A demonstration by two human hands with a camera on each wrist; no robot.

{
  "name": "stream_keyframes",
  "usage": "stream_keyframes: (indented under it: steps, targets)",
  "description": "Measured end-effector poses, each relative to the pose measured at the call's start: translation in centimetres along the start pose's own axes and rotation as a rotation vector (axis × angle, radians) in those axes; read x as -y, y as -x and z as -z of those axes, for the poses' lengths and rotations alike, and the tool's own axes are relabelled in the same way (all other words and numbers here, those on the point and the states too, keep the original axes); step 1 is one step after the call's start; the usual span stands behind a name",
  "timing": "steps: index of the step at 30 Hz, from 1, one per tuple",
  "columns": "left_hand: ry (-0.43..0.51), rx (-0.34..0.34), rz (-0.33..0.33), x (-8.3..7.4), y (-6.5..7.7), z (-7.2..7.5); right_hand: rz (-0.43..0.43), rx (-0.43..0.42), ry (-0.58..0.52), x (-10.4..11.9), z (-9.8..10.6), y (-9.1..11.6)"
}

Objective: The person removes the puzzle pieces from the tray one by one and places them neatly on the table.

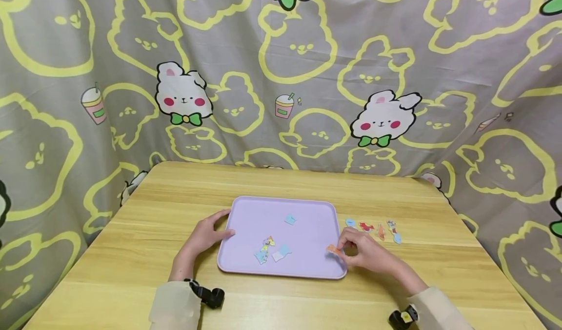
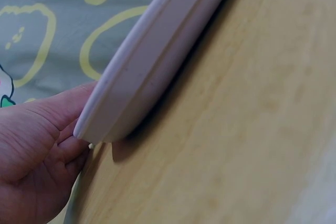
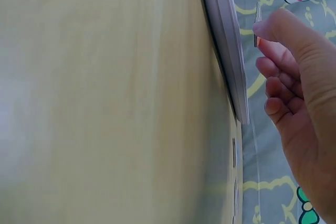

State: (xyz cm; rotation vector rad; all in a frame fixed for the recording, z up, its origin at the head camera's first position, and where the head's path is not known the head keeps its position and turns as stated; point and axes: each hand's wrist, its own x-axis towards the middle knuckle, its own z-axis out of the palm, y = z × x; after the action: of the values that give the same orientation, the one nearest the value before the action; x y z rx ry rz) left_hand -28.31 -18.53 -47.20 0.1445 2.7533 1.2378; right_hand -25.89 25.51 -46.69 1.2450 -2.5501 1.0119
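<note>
With the right hand (image 1: 362, 249), pinching an orange jigsaw piece (image 1: 331, 248) above the lilac tray (image 1: 309, 244) near its right edge; best lowered flat (no flicking), apart from the pale-blue pieces (image 1: 290, 219), bracing with the left hand (image 1: 208, 231), spread at thumb and forefinger.

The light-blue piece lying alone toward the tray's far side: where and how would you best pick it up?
Probably by two opposite edges, pinched from above and the right. The light-blue piece looks thin and lies flat, with bare tray around it leaving its edges free. The right hand, on that side, pinches an orange piece, so would likely need freeing first.
</note>
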Motion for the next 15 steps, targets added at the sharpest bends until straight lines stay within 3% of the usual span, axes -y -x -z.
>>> stream_keyframes:
  steps: [15]
  targets:
    - [0.004, 0.010, 0.013, -0.2, 0.0, 0.1, -0.122, -0.103, 0.132, -0.5, 1.3, 2.1]
